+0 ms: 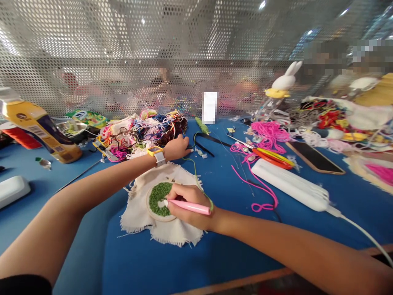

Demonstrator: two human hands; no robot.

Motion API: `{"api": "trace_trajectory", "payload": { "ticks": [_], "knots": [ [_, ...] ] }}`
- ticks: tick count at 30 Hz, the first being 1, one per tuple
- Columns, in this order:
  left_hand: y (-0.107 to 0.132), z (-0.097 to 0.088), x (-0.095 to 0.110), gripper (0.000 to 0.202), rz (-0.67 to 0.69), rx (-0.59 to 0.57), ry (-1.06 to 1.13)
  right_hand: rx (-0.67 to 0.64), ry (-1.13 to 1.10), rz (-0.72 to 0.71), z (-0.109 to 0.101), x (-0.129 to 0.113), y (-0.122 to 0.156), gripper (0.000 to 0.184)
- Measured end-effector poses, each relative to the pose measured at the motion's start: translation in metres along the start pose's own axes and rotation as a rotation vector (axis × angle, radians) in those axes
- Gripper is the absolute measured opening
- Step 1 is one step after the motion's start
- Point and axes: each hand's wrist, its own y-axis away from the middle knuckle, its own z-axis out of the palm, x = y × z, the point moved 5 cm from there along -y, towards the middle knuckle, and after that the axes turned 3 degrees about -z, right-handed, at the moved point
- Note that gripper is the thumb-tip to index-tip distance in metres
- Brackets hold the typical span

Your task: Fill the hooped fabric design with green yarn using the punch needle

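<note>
In my right hand [190, 205] is a pink punch needle [193, 207], its tip at the small bare patch inside a ring of green yarn loops [156, 196]. The loops fill most of a round embroidery hoop [150, 213], set in white cloth with frayed edges [135, 219]. My left hand [177, 147] reaches past the hoop, beside a heap of mixed yarn. Its fingers are curled, and a thin strand of green yarn [194, 164] passes through them. The strand runs back toward my right hand. A small green yarn bundle [202, 126] lies beyond my left hand.
The tangled yarn heap [147, 133] lies behind my left forearm, with a yellow-labelled bottle [46, 127] at left. On the right are pink yarn [270, 135], orange-handled scissors [273, 159], a white power strip [290, 184] and a phone [316, 157]. Perforated metal mesh [123, 53] stands behind.
</note>
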Motion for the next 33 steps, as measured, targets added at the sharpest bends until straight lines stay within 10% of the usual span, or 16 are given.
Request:
{"api": "trace_trajectory", "payload": {
  "ticks": [11,17,24,28,33],
  "knots": [
    [0.008,-0.012,0.042,0.029,0.081,-0.324,0.484,-0.025,0.010,-0.007,-0.001,-0.004,-0.001,0.010],
    [0.015,-0.033,0.114,0.037,0.212,-0.282,0.809,-0.006,0.038,-0.028,0.000,-0.001,0.000,0.008],
    [0.058,-0.046,0.202,0.033,0.588,-0.654,1.065,-0.105,0.062,0.147,0.006,0.016,0.009,0.010],
    [0.059,-0.057,0.192,0.024,0.708,-0.491,0.941,-0.076,0.068,0.087,0.004,0.012,0.007,0.009],
    [0.003,-0.046,0.119,0.019,0.384,-0.084,0.635,-0.012,0.057,-0.029,0.001,0.002,0.001,0.007]
  ]
}}
